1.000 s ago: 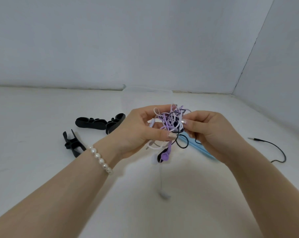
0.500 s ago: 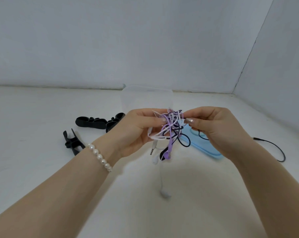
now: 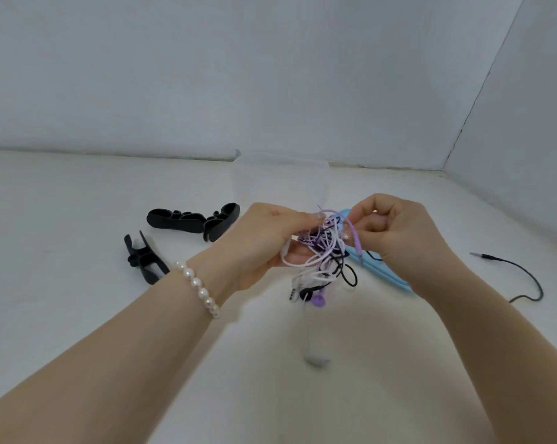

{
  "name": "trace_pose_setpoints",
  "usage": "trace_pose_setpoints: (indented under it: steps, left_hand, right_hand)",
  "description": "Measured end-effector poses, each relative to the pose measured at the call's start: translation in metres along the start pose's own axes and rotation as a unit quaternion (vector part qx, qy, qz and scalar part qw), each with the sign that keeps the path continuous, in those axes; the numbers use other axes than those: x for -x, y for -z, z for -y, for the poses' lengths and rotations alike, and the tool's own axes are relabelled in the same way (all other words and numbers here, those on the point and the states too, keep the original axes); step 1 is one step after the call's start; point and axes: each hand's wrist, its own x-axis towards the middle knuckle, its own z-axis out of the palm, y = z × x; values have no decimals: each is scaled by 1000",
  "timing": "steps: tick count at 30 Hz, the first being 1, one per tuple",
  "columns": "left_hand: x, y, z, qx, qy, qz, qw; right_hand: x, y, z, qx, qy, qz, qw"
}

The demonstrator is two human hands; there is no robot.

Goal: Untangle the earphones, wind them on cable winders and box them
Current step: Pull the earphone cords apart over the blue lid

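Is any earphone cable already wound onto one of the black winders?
No, the black winders lie bare on the table, while the cable tangle is held in both hands.

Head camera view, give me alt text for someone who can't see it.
Two bare hands hold a tangle of purple, white and black earphone cables above a white table: the left hand grips the bundle while the right hand pinches a purple strand. Three black cable winders lie to the left, a light blue lid sits under the right hand, and a black cable trails to the right.
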Motion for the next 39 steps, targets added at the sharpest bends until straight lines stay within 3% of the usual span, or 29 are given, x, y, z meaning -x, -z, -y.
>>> trace_pose_setpoints:
  steps: [6, 11, 14, 20, 23, 31, 35, 39]
  left_hand:
    - [1, 2, 0, 16, 8, 31, 999]
    - [1, 1, 2, -18, 19, 23, 999]
    - [2, 1, 2, -28, 12, 9, 999]
    - [3, -2, 0, -60, -56, -50, 995]
    - [4, -2, 1, -85, -107, -85, 987]
    - [-1, -2, 6, -156, -179, -152, 959]
    - [-4, 3, 7, -165, -183, -164, 955]
    - [-8, 6, 8, -173, -178, -189, 950]
  right_hand:
    - [-2, 2, -4, 29, -22, -46, 998]
    - [0, 7, -2, 6, -33, 89, 995]
    - [0, 11, -2, -18, -35, 122, 992]
    - [-2, 12, -6, -71, -29, 83, 994]
    - [-2, 4, -7, -98, -33, 99, 990]
    - [-2, -5, -9, -95, -26, 70, 993]
    - [1, 3, 2, 1, 59, -29, 998]
    - [15, -5, 22, 80, 129, 35, 988]
